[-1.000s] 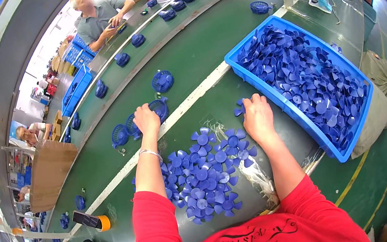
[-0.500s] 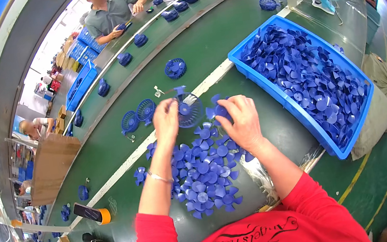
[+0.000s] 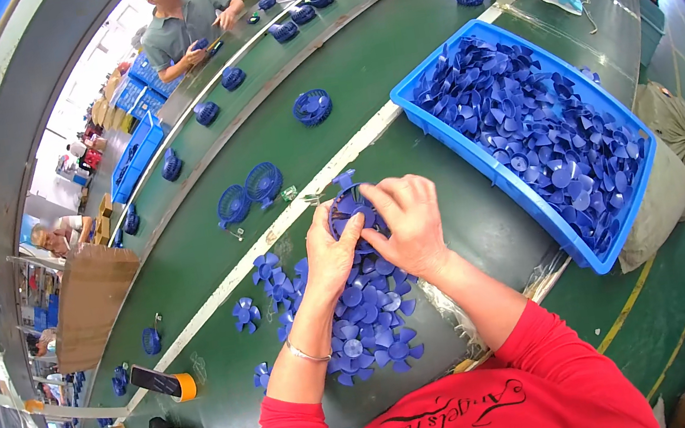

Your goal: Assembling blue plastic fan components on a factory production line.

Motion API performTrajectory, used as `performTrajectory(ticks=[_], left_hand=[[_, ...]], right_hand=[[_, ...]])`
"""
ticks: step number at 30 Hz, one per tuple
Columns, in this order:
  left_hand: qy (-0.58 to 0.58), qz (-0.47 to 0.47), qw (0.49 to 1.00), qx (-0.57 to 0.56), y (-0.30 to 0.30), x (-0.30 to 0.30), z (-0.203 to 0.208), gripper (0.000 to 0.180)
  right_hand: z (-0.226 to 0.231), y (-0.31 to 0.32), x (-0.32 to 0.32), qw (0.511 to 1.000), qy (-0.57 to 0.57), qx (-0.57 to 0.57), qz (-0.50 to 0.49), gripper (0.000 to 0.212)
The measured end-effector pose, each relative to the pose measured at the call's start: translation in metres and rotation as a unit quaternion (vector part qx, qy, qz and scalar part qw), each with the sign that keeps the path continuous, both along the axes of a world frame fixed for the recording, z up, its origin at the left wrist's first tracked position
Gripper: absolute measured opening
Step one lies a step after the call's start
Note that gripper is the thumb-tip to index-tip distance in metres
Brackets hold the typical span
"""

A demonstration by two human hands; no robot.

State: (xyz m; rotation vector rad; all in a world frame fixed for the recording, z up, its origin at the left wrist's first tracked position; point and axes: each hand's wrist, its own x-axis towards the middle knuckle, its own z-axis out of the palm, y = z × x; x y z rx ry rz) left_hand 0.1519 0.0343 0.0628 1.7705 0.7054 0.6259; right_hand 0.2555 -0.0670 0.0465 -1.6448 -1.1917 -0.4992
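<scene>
This is a factory floor, laid out as an assembly line. A long green counter (image 3: 391, 58) curves across the frame, dotted with like blue fan housings (image 3: 312, 108) — the same part, again and again. At right, a large blue bin (image 3: 599, 261) brims with loose fan blades (image 3: 533, 135). Upper left, a co-worker (image 3: 190, 34) handles parts near stacked blue crates (image 3: 145, 84); painted yellow lines (image 3: 625, 310) cross the green floor (image 3: 678, 298) at lower right.

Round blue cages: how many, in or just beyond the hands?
4: held cage between left hand and right hand; leftmost cage and neighbouring cage on the green surface; farther cage beyond. Others may be hidden.
</scene>
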Motion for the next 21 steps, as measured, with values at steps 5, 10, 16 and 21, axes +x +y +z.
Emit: performTrajectory(ticks=[5, 10, 16, 21], left_hand=[[-0.005, -0.019, 1.0, 0.014, -0.004, 0.004, 0.003, 0.033], [0.028, 0.005, 0.999, 0.043, 0.0, 0.002, -0.012, 0.026], [0.024, 0.034, 0.997, 0.071, 0.024, 0.028, -0.028, 0.034], [-0.076, 0.064, 0.993, -0.058, 0.132, 0.082, -0.015, 0.048]], right_hand=[[-0.014, 0.004, 0.015, 0.939, 0.316, -0.063, 0.124, 0.055], [-0.011, 0.005, 0.005, 0.924, 0.345, -0.129, 0.103, 0.045], [-0.031, 0.022, 0.011, 0.945, 0.319, -0.014, 0.063, 0.062], [-0.024, 0.014, 0.017, 0.923, 0.377, -0.025, 0.065, 0.065]])
